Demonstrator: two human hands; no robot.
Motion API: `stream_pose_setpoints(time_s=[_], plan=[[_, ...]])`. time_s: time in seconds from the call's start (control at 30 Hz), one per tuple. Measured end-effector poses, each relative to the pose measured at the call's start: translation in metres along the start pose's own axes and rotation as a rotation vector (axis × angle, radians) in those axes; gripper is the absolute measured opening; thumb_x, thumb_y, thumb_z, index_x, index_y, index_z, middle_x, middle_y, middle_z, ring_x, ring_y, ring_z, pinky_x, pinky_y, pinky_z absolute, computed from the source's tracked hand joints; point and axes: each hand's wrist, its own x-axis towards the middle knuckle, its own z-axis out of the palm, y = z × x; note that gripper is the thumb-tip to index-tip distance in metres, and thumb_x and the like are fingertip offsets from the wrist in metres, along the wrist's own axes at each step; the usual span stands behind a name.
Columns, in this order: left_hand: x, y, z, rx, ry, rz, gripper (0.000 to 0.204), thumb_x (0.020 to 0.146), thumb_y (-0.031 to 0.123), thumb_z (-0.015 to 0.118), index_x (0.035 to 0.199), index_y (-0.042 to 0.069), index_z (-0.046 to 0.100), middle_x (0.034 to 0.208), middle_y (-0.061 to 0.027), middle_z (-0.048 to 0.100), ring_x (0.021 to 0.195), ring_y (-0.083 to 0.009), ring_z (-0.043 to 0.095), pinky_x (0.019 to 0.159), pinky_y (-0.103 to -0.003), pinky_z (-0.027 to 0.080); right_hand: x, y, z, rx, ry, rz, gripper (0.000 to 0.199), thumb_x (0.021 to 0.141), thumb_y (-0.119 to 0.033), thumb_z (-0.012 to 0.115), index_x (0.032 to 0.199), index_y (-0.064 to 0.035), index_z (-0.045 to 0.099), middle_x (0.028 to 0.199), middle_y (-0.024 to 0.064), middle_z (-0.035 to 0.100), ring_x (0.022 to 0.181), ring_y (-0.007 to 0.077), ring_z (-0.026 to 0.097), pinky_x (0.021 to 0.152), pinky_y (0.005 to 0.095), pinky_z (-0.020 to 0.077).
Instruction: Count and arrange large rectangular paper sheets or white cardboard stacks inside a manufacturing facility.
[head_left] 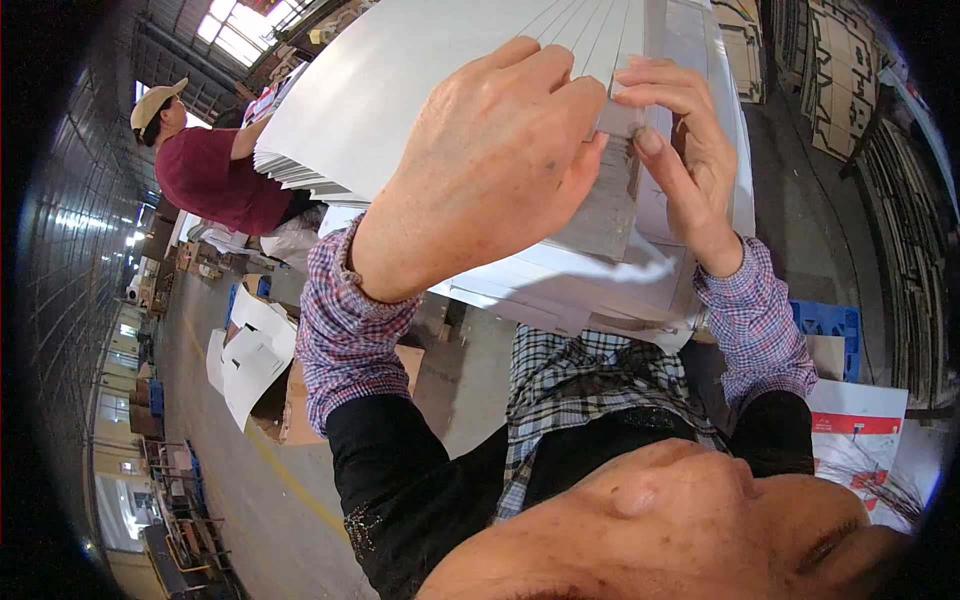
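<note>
Large white cardboard sheets lie in a thick, fanned-out pile in front of me, their edges stepped like stairs. My left hand is closed over the near right part of the pile, its fingers curled round the sheet edges and its thumb pointing right. Facing it, my right hand pinches the corner of the same sheets between bent fingers and thumb. A grey stack edge shows just below both hands. My left hand hides part of the sheets it grips.
A person in a dark red shirt stands at the pile's far left. Cut white board pieces lie on the floor at left. At right are a blue pallet, leaning cut-out boards and a tall stack of dark panels.
</note>
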Motion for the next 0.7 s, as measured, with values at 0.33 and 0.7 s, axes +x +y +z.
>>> stream_pose_setpoints(time_s=[0.33,0.7], plan=[[0.0036,-0.0014,0.0016,0.000,0.015,-0.005,0.019,0.082,0.012,0.075,0.097,0.002,0.068,0.084,-0.0102,0.061,0.080,-0.0320,0.060,0.069,-0.042,0.048,-0.0011,0.0050,0.0008,0.022,-0.022,-0.033,0.030,0.098,-0.020,0.063,0.122,-0.0013,0.063,0.127,0.0151,0.061,0.130,0.0309,0.051,0.112,0.0422,0.0366],[0.0025,0.0014,0.0071,0.060,0.052,0.045,0.016,0.086,0.011,0.073,0.099,0.003,0.068,0.082,-0.0105,0.059,0.077,-0.0320,0.059,0.069,-0.042,0.049,-0.0063,0.0058,0.0045,0.055,0.093,-0.022,0.047,0.096,-0.020,0.069,0.135,0.0006,0.051,0.132,0.0125,0.047,0.121,0.0228,0.051,0.109,0.0346,0.0372]])
